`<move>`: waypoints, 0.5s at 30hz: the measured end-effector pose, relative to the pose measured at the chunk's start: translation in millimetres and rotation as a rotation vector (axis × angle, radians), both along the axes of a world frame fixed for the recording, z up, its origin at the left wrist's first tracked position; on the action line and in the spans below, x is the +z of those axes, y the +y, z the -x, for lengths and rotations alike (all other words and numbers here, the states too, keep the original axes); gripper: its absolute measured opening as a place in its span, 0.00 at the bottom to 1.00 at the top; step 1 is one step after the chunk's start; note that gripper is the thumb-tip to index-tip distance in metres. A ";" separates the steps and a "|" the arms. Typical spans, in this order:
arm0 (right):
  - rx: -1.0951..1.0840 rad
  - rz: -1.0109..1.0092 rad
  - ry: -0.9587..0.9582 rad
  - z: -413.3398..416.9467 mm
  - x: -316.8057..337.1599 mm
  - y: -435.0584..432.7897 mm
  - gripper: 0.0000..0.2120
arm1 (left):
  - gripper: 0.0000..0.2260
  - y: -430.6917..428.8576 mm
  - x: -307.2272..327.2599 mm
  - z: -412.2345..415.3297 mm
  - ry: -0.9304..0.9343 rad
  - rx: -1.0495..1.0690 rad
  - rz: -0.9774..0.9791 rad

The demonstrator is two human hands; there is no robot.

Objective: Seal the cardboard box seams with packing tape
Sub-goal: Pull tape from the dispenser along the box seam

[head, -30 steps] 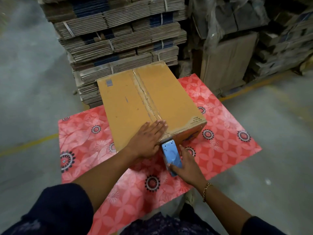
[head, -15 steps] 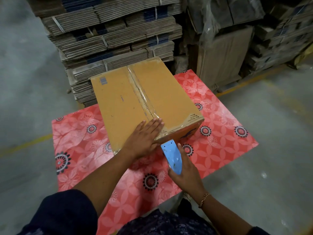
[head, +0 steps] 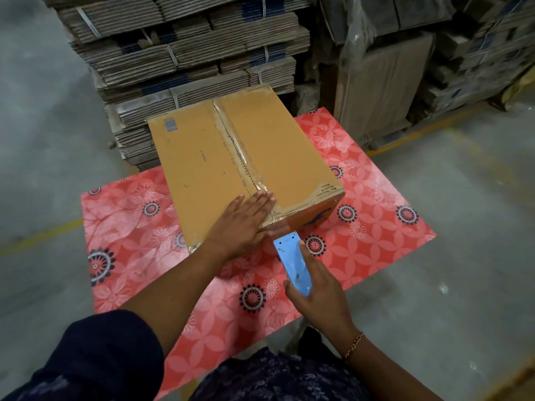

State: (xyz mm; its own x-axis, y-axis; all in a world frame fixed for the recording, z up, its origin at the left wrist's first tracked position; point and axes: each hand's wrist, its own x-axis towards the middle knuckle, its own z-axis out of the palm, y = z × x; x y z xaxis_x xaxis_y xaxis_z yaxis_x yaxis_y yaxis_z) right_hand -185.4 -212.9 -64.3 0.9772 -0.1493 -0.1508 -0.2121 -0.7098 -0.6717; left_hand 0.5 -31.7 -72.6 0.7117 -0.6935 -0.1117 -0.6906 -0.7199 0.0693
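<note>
One cardboard box (head: 231,166), centre seam glossy with clear tape, sits on the floral desk (head: 376,227). Left hand (head: 241,227) lies flat, released, on its near edge; right hand (head: 318,290) grips a blue tape dispenser (head: 292,263). Flattened carton stacks (head: 185,53) stand behind.

Closed brown cardboard box (head: 202,157), flaps meeting at a centre seam, resting on the far half of a red floral table. Clear packing tape (head: 246,166) along the seam, near end running down over the near edge to a light-blue, toothed dispenser (head: 292,263).

Warehouse; strapped flat-carton stacks (head: 185,50); concrete floor (head: 463,227)
</note>
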 end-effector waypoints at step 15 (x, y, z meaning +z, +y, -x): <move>0.019 0.129 0.142 -0.7 36.0 -1.6 0.41 | 0.33 -1.8 3.2 1.6 -0.003 0.009 0.017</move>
